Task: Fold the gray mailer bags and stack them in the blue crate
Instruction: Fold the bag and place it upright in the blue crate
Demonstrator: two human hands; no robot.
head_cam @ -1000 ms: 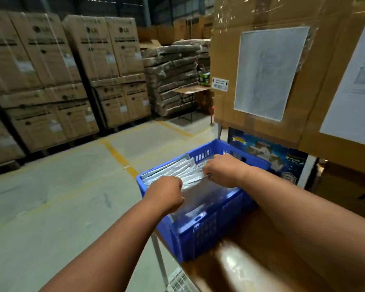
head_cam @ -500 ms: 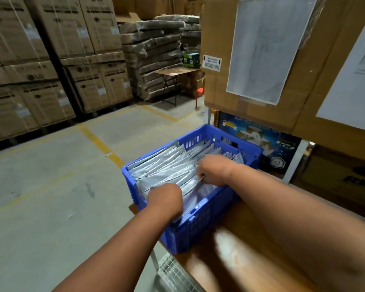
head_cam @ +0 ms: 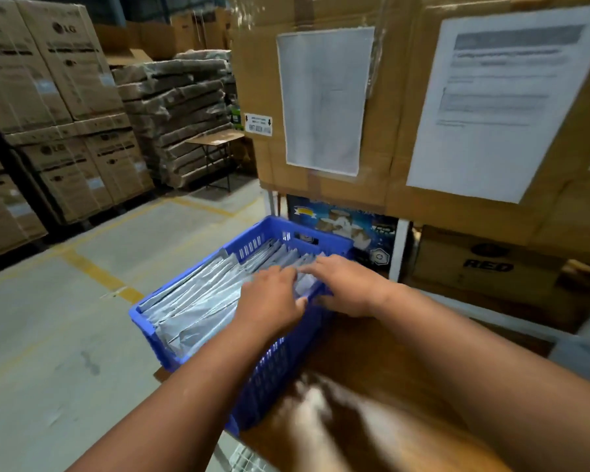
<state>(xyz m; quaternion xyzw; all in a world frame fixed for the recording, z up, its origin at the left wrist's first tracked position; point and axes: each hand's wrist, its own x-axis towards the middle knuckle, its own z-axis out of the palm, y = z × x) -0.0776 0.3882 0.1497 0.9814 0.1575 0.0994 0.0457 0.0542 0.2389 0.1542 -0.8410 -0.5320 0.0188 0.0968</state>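
Two bare hands reach into a blue plastic crate (head_cam: 198, 349) on a brown wooden table (head_cam: 365, 362).
Head view: the left hand (head_cam: 269, 298) and right hand (head_cam: 344, 284) lie flat, fingers straight, on folded gray mailer bags (head_cam: 201, 301) standing inside the crate, gripping nothing.

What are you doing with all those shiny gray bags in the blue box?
A person is packing folded gray mailer bags into a blue crate that sits on a wooden table. Both hands are at the bags on the crate's near side: the left hand and the right hand lie on them with fingers spread, seemingly tidying the row.
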